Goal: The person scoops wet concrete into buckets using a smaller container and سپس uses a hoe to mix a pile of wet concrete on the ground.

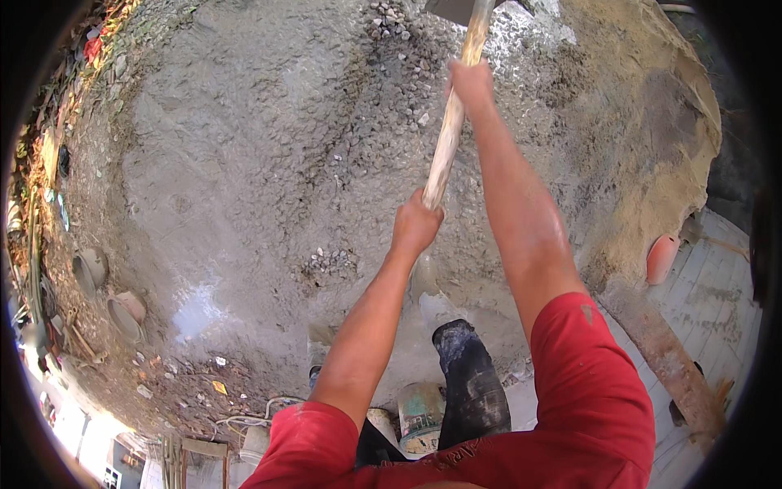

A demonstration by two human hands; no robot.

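Note:
Both of my hands are wrapped around the pale wooden handle of a hoe (448,147), which slants up and away from me. My left hand (417,224) grips the near end of the handle, while my right hand (472,81) holds it farther up, with that arm stretched out. At the top edge of the view part of the dark metal hoe blade (452,10) shows; the rest is cut off. Beneath the hoe spreads a wide bed of wet grey concrete mix (244,147), with gravel (391,90) lying along its middle.
A sand heap (652,155) rises on the right, beside an orange container (662,259) and a plank (664,350). Buckets (421,416) stand by my legs, and more buckets (126,316) lie at the left. Litter (57,163) lines the left rim.

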